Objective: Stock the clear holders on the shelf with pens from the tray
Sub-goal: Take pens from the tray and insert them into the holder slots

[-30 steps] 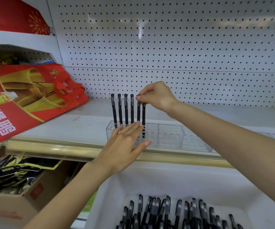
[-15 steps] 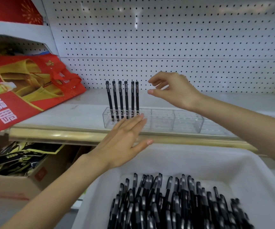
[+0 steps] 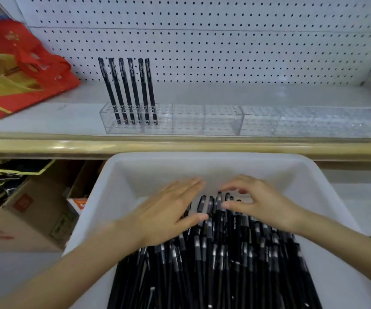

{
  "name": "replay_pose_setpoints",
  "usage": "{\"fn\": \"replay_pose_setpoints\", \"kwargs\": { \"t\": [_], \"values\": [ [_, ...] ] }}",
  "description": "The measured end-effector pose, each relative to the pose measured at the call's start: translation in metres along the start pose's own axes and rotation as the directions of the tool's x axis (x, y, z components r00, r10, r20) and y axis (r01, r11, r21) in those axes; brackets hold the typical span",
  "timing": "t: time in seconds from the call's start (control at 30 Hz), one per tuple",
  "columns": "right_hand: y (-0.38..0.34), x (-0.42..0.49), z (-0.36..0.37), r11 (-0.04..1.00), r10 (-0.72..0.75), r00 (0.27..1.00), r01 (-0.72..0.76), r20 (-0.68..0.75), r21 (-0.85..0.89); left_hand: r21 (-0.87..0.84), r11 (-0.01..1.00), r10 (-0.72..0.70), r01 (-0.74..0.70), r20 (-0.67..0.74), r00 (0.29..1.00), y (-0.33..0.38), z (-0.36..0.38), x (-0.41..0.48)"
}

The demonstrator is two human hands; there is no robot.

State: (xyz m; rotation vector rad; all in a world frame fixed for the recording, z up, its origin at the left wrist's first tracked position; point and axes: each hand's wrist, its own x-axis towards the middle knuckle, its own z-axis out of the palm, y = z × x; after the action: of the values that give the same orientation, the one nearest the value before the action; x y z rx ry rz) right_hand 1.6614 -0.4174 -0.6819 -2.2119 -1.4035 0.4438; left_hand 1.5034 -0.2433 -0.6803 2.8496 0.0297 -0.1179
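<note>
The pens are heaped in the tray, long axes pointed toward the shelf, caps just under the right hand, whose loosely curved fingers hold nothing. The left hand is spread flat alongside, empty, equally near.

Only the person's arms show, and both are bare. The left hand and the right hand are slim, with long, narrow fingers. The nails are short and rounded with a plain finish; the left thumbnail shows this best. The left forearm and the right forearm are slender and smooth, uncovered along all their visible length, out to the edge of view. The outline of the left wrist is slightly smeared by blur, so finer detail there cannot be told.
</note>
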Motion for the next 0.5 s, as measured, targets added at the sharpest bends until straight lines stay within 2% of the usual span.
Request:
{"fn": "replay_pose_setpoints", "kwargs": {
  "t": [0.13, 0.3, 0.5],
  "values": [
    [0.016, -0.006, 0.008, 0.997, 0.048, 0.994, -0.054, 0.096, 0.062, -0.175, 0.981, -0.069, 0.082, 0.074, 0.995, -0.002, 0.022, -0.002],
    [0.021, -0.015, 0.011, 0.995, 0.076, 0.968, -0.09, 0.24, 0.048, -0.327, 0.937, -0.106, 0.121, 0.063, 0.992, 0.0, 0.036, -0.001],
    [0.022, -0.015, 0.011, 0.992, 0.096, 0.982, -0.107, 0.165, 0.062, -0.343, 0.932, -0.097, 0.12, 0.081, 0.992, 0.012, 0.049, 0.007]
  ]
}}
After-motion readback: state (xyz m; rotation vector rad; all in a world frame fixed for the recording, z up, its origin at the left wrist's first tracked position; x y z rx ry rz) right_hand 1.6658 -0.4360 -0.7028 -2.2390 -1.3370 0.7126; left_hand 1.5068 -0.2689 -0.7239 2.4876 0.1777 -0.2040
